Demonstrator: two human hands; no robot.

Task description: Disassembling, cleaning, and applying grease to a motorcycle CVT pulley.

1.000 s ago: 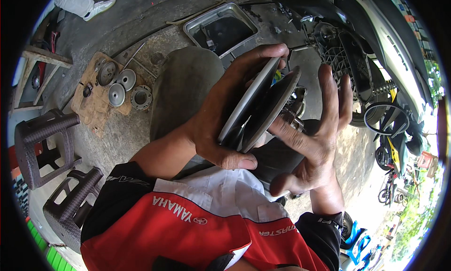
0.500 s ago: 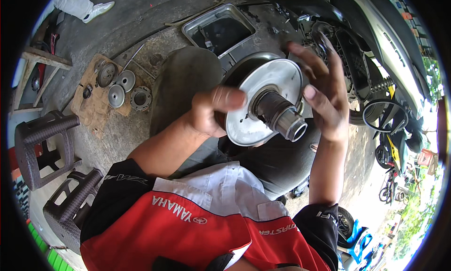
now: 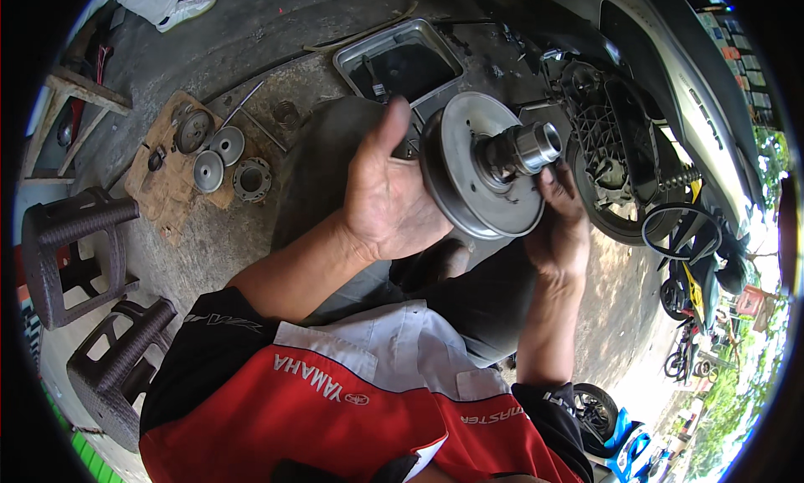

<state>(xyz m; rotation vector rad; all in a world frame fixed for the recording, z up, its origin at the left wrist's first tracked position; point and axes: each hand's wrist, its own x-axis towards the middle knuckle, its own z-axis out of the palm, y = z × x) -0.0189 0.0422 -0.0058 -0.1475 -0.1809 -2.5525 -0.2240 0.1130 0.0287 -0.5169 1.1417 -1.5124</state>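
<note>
A silvery scooter driven pulley (image 3: pixel 481 181), two round metal faces with a stubby hub tube, is held above my knees and tilted so the hub points up and right. My left hand (image 3: pixel 385 202) supports it from the left, palm against its edge and thumb raised free; the fingers pass out of sight behind it. At the right rim, my right hand (image 3: pixel 563 227) has its fingers bent around the edge, with fingertips close below the hub. Part of that hand is in shadow and slightly blurred.
Metal discs (image 3: pixel 208 171) and a toothed ring (image 3: pixel 251 180) lie around cardboard (image 3: pixel 151 200) at left. A metal tray (image 3: pixel 338 62) with a brush (image 3: pixel 374 77) lies ahead. Right stands a scooter with exposed engine casing (image 3: pixel 595 110). Brown stools (image 3: pixel 79 219) stand left; another person's shoe (image 3: pixel 186 12) is far left.
The pulley has tipped so its hub points further up and right. My left thumb has lifted off its face. My right hand has come down from beside it onto the right rim.
</note>
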